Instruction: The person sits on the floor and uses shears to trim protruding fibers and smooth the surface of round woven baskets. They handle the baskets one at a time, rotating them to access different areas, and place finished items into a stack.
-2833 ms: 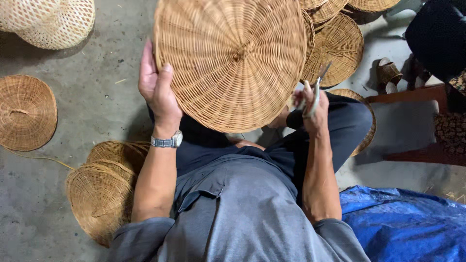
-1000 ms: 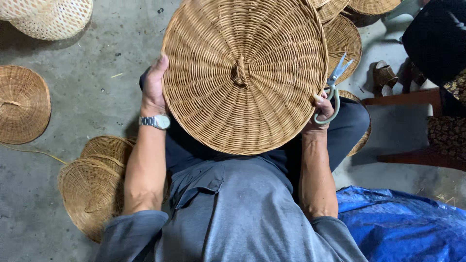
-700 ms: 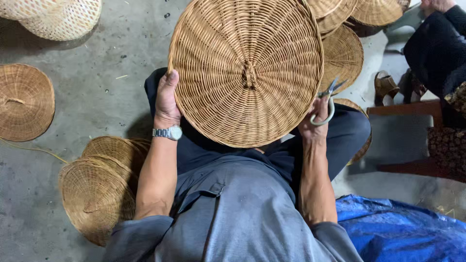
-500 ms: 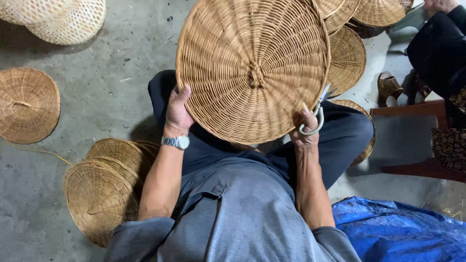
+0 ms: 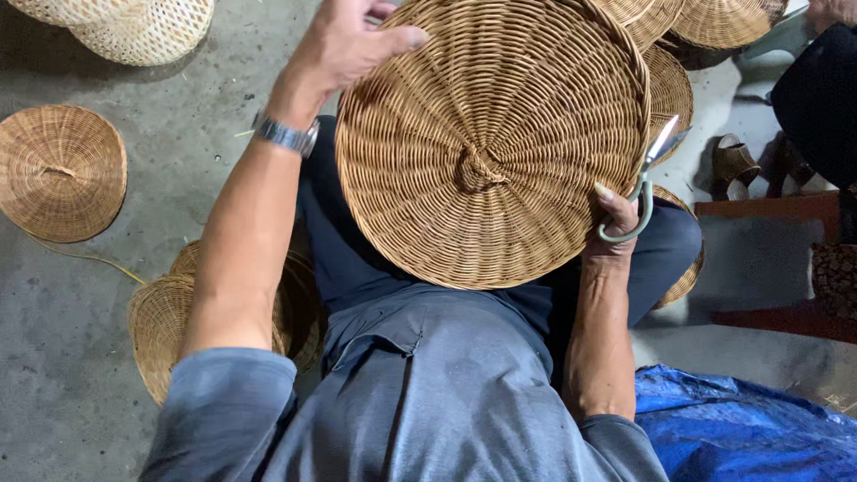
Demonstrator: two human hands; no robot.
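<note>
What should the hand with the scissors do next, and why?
Probably bring the scissors in toward the rim of the round woven tray to snip any stray ends. The right hand has them looped on its fingers, blades pointing up right beside the rim, while the left hand grips the top edge and steadies the tray. I cannot make out a loose end from here.

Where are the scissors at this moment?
In the head view, the scissors are in the right hand, at the right edge of the round woven tray, blades pointing up.

Round woven lid (image 5: 61, 171) on concrete floor (image 5: 178, 134), blue tarp (image 5: 750, 428), pale baskets (image 5: 143, 27), brown sandals (image 5: 736, 165)
</note>
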